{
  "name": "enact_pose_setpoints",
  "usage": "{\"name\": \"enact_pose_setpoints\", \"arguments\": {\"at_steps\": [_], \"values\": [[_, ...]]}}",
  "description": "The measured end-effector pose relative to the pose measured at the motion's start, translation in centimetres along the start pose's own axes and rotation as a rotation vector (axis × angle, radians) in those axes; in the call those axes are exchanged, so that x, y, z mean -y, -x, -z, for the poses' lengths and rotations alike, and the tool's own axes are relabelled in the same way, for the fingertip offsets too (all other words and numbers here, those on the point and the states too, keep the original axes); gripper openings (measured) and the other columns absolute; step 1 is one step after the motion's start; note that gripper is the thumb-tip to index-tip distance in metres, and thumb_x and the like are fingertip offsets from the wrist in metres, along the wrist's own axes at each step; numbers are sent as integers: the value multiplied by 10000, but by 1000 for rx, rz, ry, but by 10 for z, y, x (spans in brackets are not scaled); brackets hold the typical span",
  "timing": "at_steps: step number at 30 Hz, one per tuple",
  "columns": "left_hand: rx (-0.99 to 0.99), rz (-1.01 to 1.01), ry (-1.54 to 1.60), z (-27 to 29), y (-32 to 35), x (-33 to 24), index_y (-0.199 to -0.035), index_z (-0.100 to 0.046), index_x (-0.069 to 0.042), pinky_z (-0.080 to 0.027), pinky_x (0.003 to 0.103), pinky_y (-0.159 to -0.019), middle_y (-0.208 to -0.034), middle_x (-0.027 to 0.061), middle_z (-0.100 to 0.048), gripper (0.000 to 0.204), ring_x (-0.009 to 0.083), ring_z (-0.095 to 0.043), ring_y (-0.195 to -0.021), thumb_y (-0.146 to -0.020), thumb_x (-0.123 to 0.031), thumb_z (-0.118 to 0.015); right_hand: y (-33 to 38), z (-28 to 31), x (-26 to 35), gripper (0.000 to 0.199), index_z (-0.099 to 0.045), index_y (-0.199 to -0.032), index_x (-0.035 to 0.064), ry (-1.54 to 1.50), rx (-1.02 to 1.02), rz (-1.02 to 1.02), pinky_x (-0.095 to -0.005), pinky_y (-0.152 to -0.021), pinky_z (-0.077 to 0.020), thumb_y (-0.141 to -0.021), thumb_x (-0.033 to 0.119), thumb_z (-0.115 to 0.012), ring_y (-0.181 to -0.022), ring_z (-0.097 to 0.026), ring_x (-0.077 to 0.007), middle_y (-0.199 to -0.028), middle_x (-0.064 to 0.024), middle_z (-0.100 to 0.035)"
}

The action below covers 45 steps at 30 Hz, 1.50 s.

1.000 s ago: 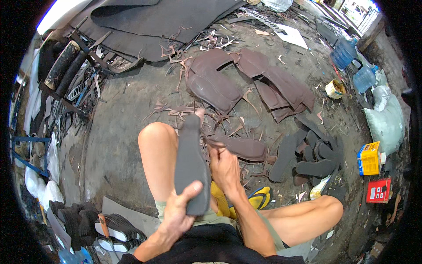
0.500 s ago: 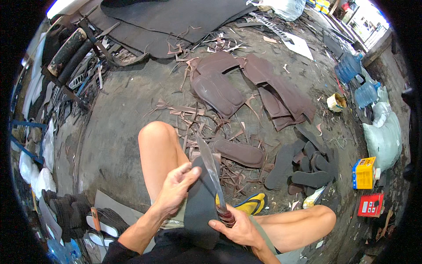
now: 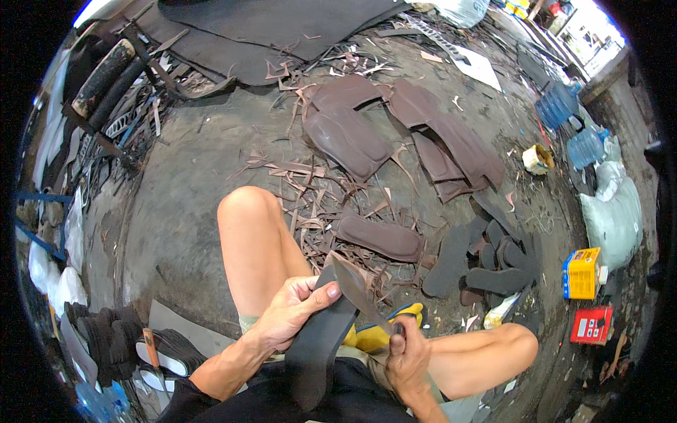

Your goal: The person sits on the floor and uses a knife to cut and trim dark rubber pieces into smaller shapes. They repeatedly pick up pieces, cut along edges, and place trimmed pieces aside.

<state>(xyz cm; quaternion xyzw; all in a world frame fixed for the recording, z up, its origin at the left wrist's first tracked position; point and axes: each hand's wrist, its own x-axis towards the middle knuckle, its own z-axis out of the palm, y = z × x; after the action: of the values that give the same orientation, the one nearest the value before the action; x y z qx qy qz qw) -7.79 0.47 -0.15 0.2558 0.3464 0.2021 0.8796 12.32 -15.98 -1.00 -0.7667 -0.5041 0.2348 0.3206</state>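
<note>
Left hand is clamping the dark sole at six o'clock, before the black shirt (thumb on top, pointing toward two o'clock), forearm reaching in from seven. Right hand is gripping the knife, its blade slanting toward eleven o'clock at the sole's upper end.

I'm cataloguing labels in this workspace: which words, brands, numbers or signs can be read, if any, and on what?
No text is clear enough to quote.
Yellow-and-blue box: printing, too small to read.
Red box: pale panel with dark marks, too small to read.
Pale sack: small dark mark, too blurred.
Knife and dark sole: no lettering visible.
</note>
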Motion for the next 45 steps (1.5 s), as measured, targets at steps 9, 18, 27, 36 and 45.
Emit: {"name": "enact_pose_setpoints", "arguments": {"at_steps": [9, 18, 27, 36, 45], "values": [[34, 49, -358, -35, 20, -16, -1186, -773, 14, -583, 229, -674, -955, 27, -784, 337, 57, -693, -763, -1019, -278, -791, -79, 113, 64, 465, -638, -1065, 41, 139, 643, -25, -558, -683, -510, -1110, 487, -510, -739, -663, -474, -712, -221, -610], [94, 188, -384, -51, -5, -4, -1128, -777, -22, -551, 254, -670, -908, -21, -746, 296, 52, -653, -762, -1007, -291, -806, -146, 135, 63, 719, -689, -1182, 17, 97, 989, -85, -401, -790, -537, -1138, 639, -332, -839, -638, -231, -899, -119, -693], [-343, -383, 17, -41, -50, -9, -1266, -651, -26, -568, 276, -858, -1111, 21, -725, 327, 100, -687, -947, -991, -139, -789, -68, 46, 28, 471, -649, -1019, 76, -577, 139, -288, -292, -562, -385, -1160, 473, -439, -587, -451, -76, -633, 36, -480], [-384, -518, 321, -65, -54, 3, -1172, -643, -135, -497, 243, -628, -1009, -58, -710, 219, 42, -633, -784, -1078, -323, -701, -7, -40, 18, 576, -623, -1136, -1, -142, -87, -122, -489, -618, -505, -1123, 556, -477, -702, -677, -443, -780, -233, -642], [-416, -464, 137, -42, -36, 35, -1148, -631, -95, -452, 238, -577, -948, -23, -668, 234, 55, -583, -727, -1084, -314, -683, -48, -16, 25, 441, -608, -1065, 0, -240, 223, -119, -561, -674, -480, -1133, 423, -502, -810, -611, -568, -831, -293, -635]]}}
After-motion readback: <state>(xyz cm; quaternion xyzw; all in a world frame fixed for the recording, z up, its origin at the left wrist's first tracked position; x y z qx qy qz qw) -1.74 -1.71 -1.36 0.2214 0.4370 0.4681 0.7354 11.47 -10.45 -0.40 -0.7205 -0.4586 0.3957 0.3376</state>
